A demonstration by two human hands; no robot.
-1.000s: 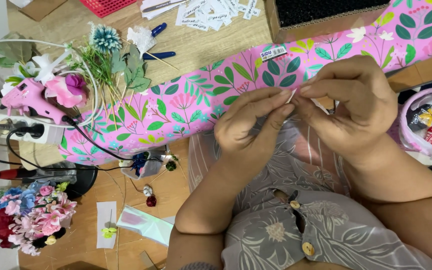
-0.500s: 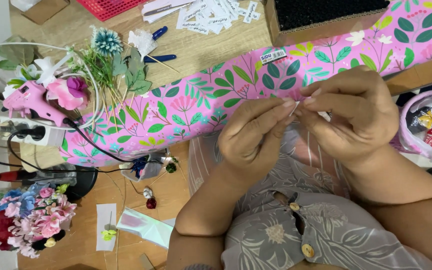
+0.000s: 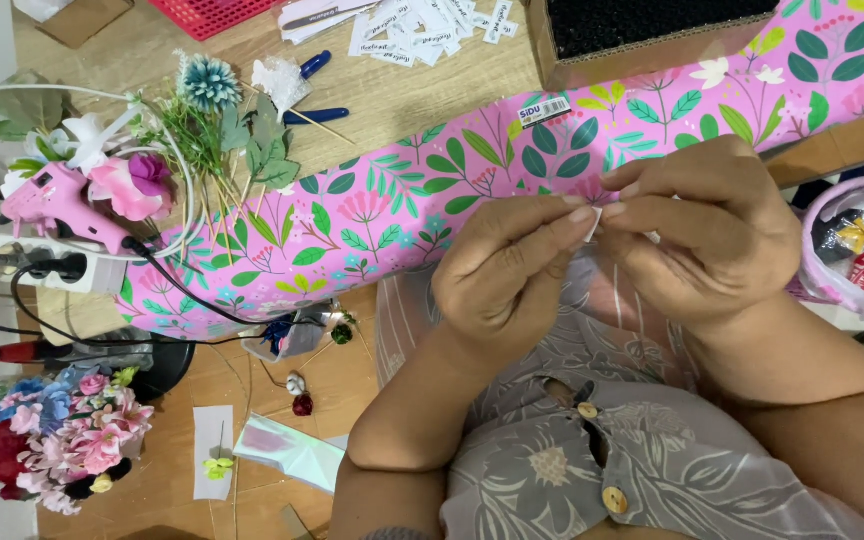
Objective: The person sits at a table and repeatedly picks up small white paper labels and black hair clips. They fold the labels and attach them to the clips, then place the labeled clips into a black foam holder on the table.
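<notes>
Both hands meet in the middle of the frame, a bit right of center. The left hand [image 3: 512, 275] & the right hand [image 3: 712, 240] pinch a tiny white scrap [image 3: 593, 224] between them. Fingertips of both hands are closed on it, thumbs pressed in. The scrap is so small that what it's made of can't be told. It sits right where the fingertips touch, above the person's lap & in front of the pink wrapping paper [image 3: 392, 200].

That paper has green leaves & flowers on it & runs from the lower left up to the upper right, across a wood table [image 3: 402, 90]. A cardboard box [image 3: 652, 40] w/ dark stuff inside rests at the top, near a pile of small white paper tags [image 3: 422, 25]. A blue-handled tool [image 3: 307, 90] lies just left of them.

At the upper left there's a bunch of fake flowers & leaves [image 3: 192, 120], w/ a pink glue gun [image 3: 52, 205] beside it. Its black cord goes down to a white power strip [image 3: 32, 265] at the left edge. In the lower left corner sits a bouquet [image 3: 62, 440] of pink, blue & red flowers. At the right edge is a pink tub [image 3: 852, 250] w/ shiny wrappers in it.

The person wears a grey flowered shirt [image 3: 572, 440] w/ buttons, low in the frame.
</notes>
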